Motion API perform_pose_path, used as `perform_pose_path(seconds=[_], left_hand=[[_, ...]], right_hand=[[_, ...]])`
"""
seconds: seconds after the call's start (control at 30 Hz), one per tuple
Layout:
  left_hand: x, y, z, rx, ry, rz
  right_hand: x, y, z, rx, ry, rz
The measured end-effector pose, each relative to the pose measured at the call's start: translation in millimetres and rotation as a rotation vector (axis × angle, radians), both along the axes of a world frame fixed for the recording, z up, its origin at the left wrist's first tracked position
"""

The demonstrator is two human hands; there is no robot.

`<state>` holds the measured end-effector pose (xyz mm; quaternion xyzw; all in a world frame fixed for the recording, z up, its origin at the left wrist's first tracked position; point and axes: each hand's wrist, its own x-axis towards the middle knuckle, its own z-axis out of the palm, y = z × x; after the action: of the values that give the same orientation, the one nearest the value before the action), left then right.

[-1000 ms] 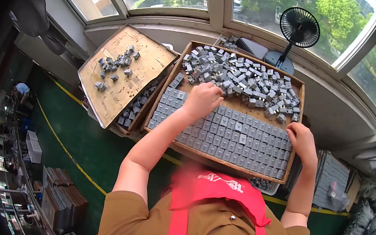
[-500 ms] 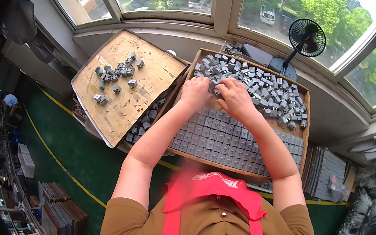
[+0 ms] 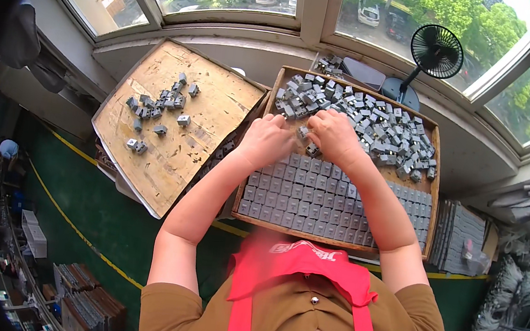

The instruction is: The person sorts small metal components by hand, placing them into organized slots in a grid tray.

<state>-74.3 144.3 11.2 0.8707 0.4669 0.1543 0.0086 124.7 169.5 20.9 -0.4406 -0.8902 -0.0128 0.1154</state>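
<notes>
My right hand bends over the wooden tray, its fingers pinched at a small grey block. Just below those fingertips, another grey block lies on bare wood. My left hand is over the tray's left edge, fingers curled toward the right hand. Blur smears its fingertips, so whether it holds anything is hidden. Loose grey blocks form a jumbled pile across the far part of the tray. Close-set rows of grey blocks fill the near part, flat faces up.
Left of the tray, a worn board carries several scattered blocks. A black fan stands by the window behind a dark flat case. Stacked grey panels stand at the right. Farther off, a person is at the left.
My left hand has drawn back left and nearer, away from the pile. The right hand stays near its place. A grey block now shows on the bare wood below the right fingers.
</notes>
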Motion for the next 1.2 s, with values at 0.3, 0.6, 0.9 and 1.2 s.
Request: perform_pose_path(seconds=[0.3,0.6,0.9,1.2], left_hand=[[-8.7,-9.0,-6.5,0.046,-0.095,0.115],[-1.7,-7.1,-17.7,0.097,-0.088,0.237],[-10.1,-10.0,-20.0,0.064,-0.117,0.214],[5.4,-13.9,-10.7,0.136,-0.189,0.109]], right_hand=[[-22.5,8.9,-14.3,-0.01,-0.124,0.072],[-9.9,10.1,1.6,-0.344,0.156,0.003],[-26.4,13.8,1.3,-0.6,0.005,0.069],[-1.3,6.0,18.9,-0.277,0.184,-0.003]])
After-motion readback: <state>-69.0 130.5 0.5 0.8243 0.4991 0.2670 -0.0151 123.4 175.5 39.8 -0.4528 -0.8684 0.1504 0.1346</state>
